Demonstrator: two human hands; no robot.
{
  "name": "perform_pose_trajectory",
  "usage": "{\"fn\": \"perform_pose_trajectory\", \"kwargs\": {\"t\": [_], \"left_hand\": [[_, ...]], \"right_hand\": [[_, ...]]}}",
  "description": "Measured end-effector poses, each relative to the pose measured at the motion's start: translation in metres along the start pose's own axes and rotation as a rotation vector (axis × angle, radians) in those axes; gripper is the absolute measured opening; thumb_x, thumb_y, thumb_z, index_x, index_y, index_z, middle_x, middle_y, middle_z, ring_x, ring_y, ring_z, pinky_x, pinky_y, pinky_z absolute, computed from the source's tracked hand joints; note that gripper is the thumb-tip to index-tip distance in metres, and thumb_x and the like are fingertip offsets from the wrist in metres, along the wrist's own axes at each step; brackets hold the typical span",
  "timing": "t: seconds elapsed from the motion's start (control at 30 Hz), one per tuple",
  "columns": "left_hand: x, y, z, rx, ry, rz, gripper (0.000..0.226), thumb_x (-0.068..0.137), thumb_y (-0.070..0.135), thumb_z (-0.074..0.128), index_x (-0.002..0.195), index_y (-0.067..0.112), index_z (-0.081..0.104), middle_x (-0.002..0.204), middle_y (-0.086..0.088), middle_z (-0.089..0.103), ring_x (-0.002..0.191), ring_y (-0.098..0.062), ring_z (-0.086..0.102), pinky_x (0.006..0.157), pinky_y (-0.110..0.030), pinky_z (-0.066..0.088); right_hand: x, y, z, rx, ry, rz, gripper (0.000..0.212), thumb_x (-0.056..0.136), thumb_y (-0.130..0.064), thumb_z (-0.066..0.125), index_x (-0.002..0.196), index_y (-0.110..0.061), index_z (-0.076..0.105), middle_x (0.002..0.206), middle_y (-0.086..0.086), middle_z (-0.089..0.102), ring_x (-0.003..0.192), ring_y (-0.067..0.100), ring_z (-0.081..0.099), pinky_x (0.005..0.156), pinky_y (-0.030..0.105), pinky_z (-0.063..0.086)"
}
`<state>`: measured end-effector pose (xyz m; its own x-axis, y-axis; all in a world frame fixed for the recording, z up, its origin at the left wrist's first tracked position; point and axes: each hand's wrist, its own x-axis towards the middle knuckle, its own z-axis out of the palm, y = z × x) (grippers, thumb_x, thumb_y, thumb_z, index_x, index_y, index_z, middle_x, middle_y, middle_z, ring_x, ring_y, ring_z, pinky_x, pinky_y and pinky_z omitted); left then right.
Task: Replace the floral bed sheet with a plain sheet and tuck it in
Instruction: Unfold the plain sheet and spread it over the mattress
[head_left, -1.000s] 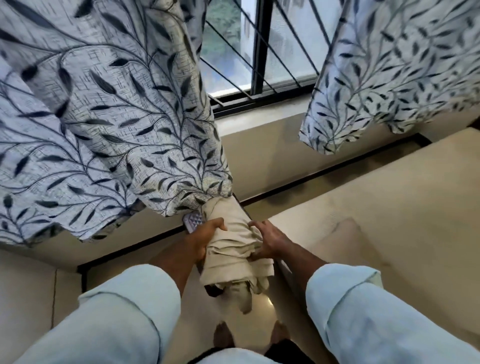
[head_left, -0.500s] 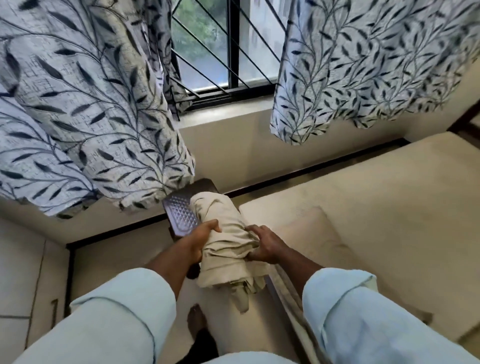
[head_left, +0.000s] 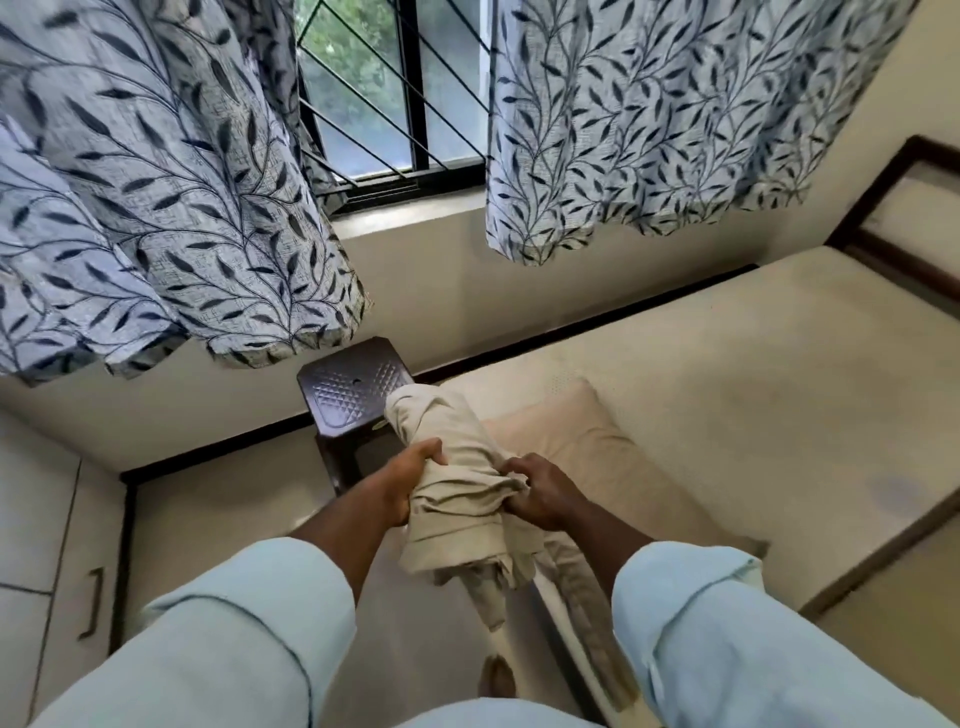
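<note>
Gripping the rolled sheet (head_left: 460, 467) at mid-length, the left hand (head_left: 410, 486) and right hand (head_left: 543, 493) each curl their fingers into its folds from opposite sides. The roll is held in the air between stool (head_left: 353, 387) and pillow (head_left: 566, 431), at the bed (head_left: 727, 374) edge. Expect light, limp, non-slip cloth (loose tails droop below). To spread it, take hold at a hem or corner.

A rolled beige plain sheet (head_left: 457, 493) is gripped at its sides by the left hand (head_left: 402, 480) and the right hand (head_left: 540, 491). It is held above the bed (head_left: 753, 395) edge, near a dark stool (head_left: 348, 389). Leaf-patterned curtains (head_left: 156, 182) are hung beside a barred window (head_left: 395, 93).
</note>
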<state>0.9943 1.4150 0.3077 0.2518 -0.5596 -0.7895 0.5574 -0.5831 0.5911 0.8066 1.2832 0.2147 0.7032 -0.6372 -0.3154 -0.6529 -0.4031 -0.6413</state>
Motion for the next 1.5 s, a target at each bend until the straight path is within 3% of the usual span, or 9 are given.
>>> {"fn": "perform_pose_trajectory", "kwargs": {"t": [0.07,0.23,0.33,0.47,0.77,1.07,1.17,1.27,1.5], "left_hand": [[-0.003,-0.02,0.002,0.026,-0.001,0.015,0.072,0.06,0.018,0.064,0.129,-0.002,0.061,0.111,-0.024,0.063,0.098,-0.038,0.063,0.101,-0.051,0.049],[-0.012,-0.076,0.02,0.048,-0.048,0.014,0.082,0.046,0.022,0.073,0.126,0.004,0.062,0.112,-0.023,0.06,0.101,-0.04,0.062,0.103,-0.054,0.046],[-0.039,-0.104,0.053,0.09,-0.077,0.01,0.059,0.058,0.027,0.07,0.113,0.007,0.064,0.1,-0.021,0.063,0.09,-0.036,0.066,0.091,-0.046,0.053],[-0.071,-0.127,0.106,0.14,-0.118,0.01,0.05,0.056,0.024,0.068,0.103,0.007,0.062,0.098,-0.018,0.059,0.083,-0.033,0.061,0.082,-0.044,0.051],[-0.089,-0.175,0.242,0.17,-0.2,-0.026,0.061,0.064,0.016,0.061,0.123,0.001,0.057,0.085,-0.015,0.056,0.07,-0.033,0.061,0.07,-0.04,0.054],[-0.086,-0.218,0.422,0.158,-0.217,0.012,0.049,0.073,0.015,0.057,0.122,0.008,0.055,0.111,-0.026,0.07,0.087,-0.039,0.07,0.083,-0.049,0.058],[-0.072,-0.228,0.471,0.15,-0.213,0.003,0.076,0.062,0.016,0.063,0.136,0.009,0.05,0.121,-0.028,0.067,0.107,-0.045,0.067,0.089,-0.056,0.057],[-0.057,-0.23,0.52,0.121,-0.22,-0.005,0.093,0.054,0.015,0.068,0.143,0.013,0.043,0.119,-0.027,0.068,0.104,-0.045,0.069,0.085,-0.058,0.057],[-0.025,-0.221,0.608,0.167,-0.213,-0.004,0.071,0.066,0.015,0.062,0.135,0.008,0.047,0.122,-0.029,0.066,0.111,-0.045,0.066,0.094,-0.061,0.052]], "right_hand": [[-0.026,0.005,0.003,0.005,0.023,0.007,0.037,0.078,-0.038,0.076,0.114,-0.034,0.07,0.117,0.003,0.059,0.108,0.026,0.06,0.09,0.032,0.049],[-0.101,0.026,0.017,0.016,0.111,0.007,0.029,0.085,-0.031,0.067,0.113,-0.028,0.072,0.112,0.003,0.062,0.105,0.026,0.062,0.084,0.029,0.046],[-0.147,0.048,0.012,-0.032,0.115,-0.018,0.033,0.088,-0.027,0.061,0.12,-0.03,0.07,0.114,0.0,0.063,0.107,0.021,0.061,0.086,0.03,0.047],[-0.203,0.079,-0.011,-0.025,0.147,0.015,0.036,0.091,-0.024,0.06,0.126,-0.029,0.069,0.117,0.004,0.065,0.11,0.024,0.061,0.09,0.033,0.049],[-0.299,0.18,-0.069,0.078,0.255,0.045,0.026,0.088,-0.028,0.056,0.109,-0.031,0.072,0.102,-0.004,0.067,0.099,0.021,0.062,0.076,0.029,0.041],[-0.36,0.315,-0.177,-0.032,0.205,0.032,0.037,0.084,-0.036,0.05,0.113,-0.026,0.07,0.113,0.003,0.072,0.105,0.027,0.065,0.085,0.039,0.052],[-0.374,0.359,-0.217,-0.051,0.227,0.027,0.04,0.08,-0.042,0.044,0.104,-0.021,0.07,0.105,0.004,0.071,0.098,0.029,0.064,0.083,0.043,0.052],[-0.384,0.393,-0.253,-0.063,0.237,0.053,0.034,0.084,-0.037,0.046,0.101,-0.017,0.068,0.102,0.007,0.07,0.096,0.03,0.063,0.08,0.041,0.05],[-0.375,0.471,-0.305,-0.052,0.305,0.065,0.009,0.094,-0.018,0.055,0.097,-0.015,0.063,0.097,0.006,0.067,0.09,0.027,0.06,0.075,0.039,0.046]]}}
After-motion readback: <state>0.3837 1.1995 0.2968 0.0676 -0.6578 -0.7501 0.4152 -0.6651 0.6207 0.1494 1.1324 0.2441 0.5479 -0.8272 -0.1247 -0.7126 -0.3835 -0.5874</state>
